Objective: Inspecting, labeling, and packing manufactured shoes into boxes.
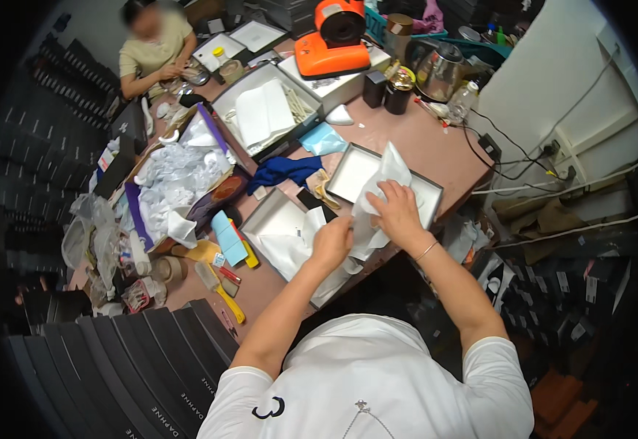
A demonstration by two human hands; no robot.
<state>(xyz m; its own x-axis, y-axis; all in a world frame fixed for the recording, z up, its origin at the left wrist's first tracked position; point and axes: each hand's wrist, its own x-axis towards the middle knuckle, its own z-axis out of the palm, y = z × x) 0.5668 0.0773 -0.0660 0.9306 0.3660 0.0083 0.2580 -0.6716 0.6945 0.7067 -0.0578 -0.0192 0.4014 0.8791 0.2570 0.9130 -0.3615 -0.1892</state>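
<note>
Currently, item in hand: one sheet of white tissue paper (377, 192), crumpled, held over the near right part of the table (436, 150).

Left hand (331, 241): fingers closed on the sheet's near lower edge, just above the open white box (284, 230) lined with more white paper.

Right hand (397, 212): fingers pinched on the sheet's middle, over the shallow grey-rimmed lid (355, 170) lying just right of and beyond the box.

Orientation: the sheet's long axis runs from near left to far right, its loose peak pointing away from the person, toward the far right; the lower end droops toward the near table edge.

Step, as judged: spreading or folding the sheet between box and lid. The next move likely calls for both hands pulling apart evenly, lightly, since thin paper tears.

Adjacent: blue cloth (284, 170) beyond the box; yellow-handled tool (224, 294) near left; orange appliance (333, 36) far; second person (154, 44) seated far left.
</note>
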